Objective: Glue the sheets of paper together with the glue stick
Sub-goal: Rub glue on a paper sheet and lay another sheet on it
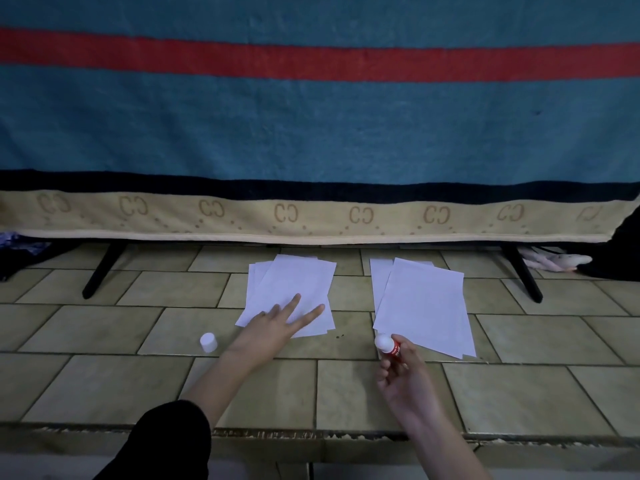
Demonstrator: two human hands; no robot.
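Two small stacks of white paper lie on the tiled surface. My left hand (277, 323) rests flat on the left stack (298, 282), fingers spread apart on its near edge. The right stack (426, 306) lies untouched, its sheets fanned slightly. My right hand (405, 372) grips a red glue stick (389, 346), white glue tip exposed and pointing up-left, just at the near left corner of the right stack. The white cap (209, 342) stands by itself on the tiles, left of my left wrist.
A blue blanket (311, 133) with a red stripe and a beige patterned hem hangs behind the papers over a frame with black legs (104, 268). The tiled surface ends at a chipped front edge (346, 436). Some cloth lies at the far right (554, 261).
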